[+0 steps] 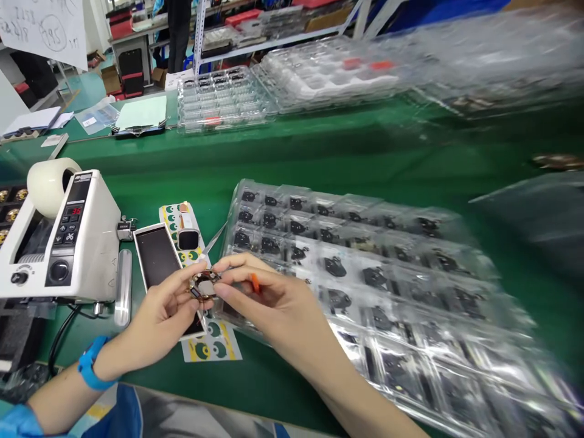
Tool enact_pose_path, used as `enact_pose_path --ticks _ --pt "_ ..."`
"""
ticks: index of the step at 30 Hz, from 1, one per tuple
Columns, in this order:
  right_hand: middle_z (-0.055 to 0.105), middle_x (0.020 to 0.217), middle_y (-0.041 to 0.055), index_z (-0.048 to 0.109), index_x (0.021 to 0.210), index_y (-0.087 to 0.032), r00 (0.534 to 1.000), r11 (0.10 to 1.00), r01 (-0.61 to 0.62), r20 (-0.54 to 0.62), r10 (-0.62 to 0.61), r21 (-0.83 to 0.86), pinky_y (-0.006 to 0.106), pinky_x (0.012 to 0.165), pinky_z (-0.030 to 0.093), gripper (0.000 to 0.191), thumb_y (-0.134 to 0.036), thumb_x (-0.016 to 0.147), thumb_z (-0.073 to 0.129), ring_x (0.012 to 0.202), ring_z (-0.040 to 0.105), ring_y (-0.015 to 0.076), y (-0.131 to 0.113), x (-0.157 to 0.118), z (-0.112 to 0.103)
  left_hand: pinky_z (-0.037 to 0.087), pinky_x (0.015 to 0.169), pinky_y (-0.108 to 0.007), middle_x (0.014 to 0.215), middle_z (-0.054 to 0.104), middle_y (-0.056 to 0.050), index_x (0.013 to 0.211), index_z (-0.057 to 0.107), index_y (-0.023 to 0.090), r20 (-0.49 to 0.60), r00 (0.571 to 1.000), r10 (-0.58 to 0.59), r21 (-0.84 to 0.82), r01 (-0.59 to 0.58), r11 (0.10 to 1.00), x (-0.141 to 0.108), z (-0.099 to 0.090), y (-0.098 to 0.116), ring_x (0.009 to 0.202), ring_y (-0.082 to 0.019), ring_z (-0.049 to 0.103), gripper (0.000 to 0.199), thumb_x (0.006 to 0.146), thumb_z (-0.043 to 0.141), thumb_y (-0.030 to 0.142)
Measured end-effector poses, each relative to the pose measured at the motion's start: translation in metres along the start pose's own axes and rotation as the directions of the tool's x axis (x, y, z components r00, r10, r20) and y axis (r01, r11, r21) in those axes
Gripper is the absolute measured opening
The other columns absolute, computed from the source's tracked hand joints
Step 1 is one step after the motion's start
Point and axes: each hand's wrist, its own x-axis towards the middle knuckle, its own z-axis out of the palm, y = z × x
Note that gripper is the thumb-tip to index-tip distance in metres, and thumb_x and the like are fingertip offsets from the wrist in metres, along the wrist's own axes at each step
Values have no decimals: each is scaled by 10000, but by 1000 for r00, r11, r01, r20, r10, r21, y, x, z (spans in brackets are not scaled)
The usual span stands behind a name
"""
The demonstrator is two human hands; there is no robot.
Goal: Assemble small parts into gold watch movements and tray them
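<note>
**Left hand:** the left hand (162,310) pinches a small round dark module (204,285) at its rim, thumb and fingertips clenched, seemingly to steady it.
**Right hand:** the right hand (269,298) comes in opposite, thumb and forefinger gripping the same module, with a small orange item (254,283) showing behind the fingers; what it is, I can't tell.
**Module:** up in the air, over the edge of a black-faced rectangular pad (157,255).
**Within reach:** a clear blister tray (237,210) of dark parts sits just right, apparently for quick picking.
**Rest:** a white tape dispenser (77,237) stands left on the green bench mat (155,188).
</note>
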Motion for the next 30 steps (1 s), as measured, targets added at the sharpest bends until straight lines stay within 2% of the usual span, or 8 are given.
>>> enact_pose_path --ticks 3,8,11,14,18,22,26,30 --pt "647 853 68 684 651 -195 1000 1000 2 30 -1 -13 243 569 521 173 -274 800 647 739 631 168 -4 1 0 519 987 -329 1179 708 -79 1344 597 251 -4 1000 -27 32 27 999 -1 0 2 984 -190 672 440 904 616 258" --pt "655 817 43 681 643 -201 1000 993 26 -14 -28 -119 238 547 502 165 -220 795 619 649 585 136 -5 0 1 536 915 -326 928 739 -61 1336 605 245 -19 999 -47 90 48 995 0 -1 0 935 -205 669 438 899 616 258" --pt "660 792 30 665 647 -195 997 987 32 -70 -43 -160 231 503 455 158 -206 796 614 593 552 118 -2 -3 5 544 885 -303 998 738 -70 1317 606 228 -13 998 -55 78 56 995 0 1 0 971 -207 677 416 901 603 238" --pt "661 778 21 636 638 -194 988 980 60 -131 -85 -188 227 482 425 164 -197 801 618 573 544 110 1 -6 10 540 913 -287 1132 720 -81 1228 616 208 -19 999 -33 -20 33 999 2 5 1 990 -186 691 360 870 619 172" --pt "669 787 23 632 665 -204 980 964 94 -146 -133 -248 246 530 451 155 -180 817 614 635 587 134 2 -8 15 549 865 -254 1064 744 -66 1098 598 206 -56 998 4 -101 -10 995 5 11 2 934 -161 709 277 835 629 126" --pt "669 776 26 620 650 -210 976 954 112 -149 -158 -280 256 545 470 184 -181 830 593 647 594 143 1 -8 17 549 778 -239 919 755 -42 1069 591 207 -96 995 15 -87 -23 996 6 13 1 796 -143 704 270 814 662 153" --pt "671 785 28 604 630 -212 971 942 124 -157 -180 -311 247 541 479 215 -168 839 579 675 616 148 2 -7 19 511 630 -217 771 717 -7 1039 606 201 -148 989 2 -51 -10 999 7 13 -2 621 -112 632 270 790 710 209" --pt "664 792 17 589 670 -215 957 910 186 -142 -253 -370 253 590 502 206 -126 856 574 710 632 148 7 -8 23 516 648 -239 733 709 -9 999 609 193 -196 980 -15 -62 3 998 10 15 -4 659 -140 651 299 774 757 321"
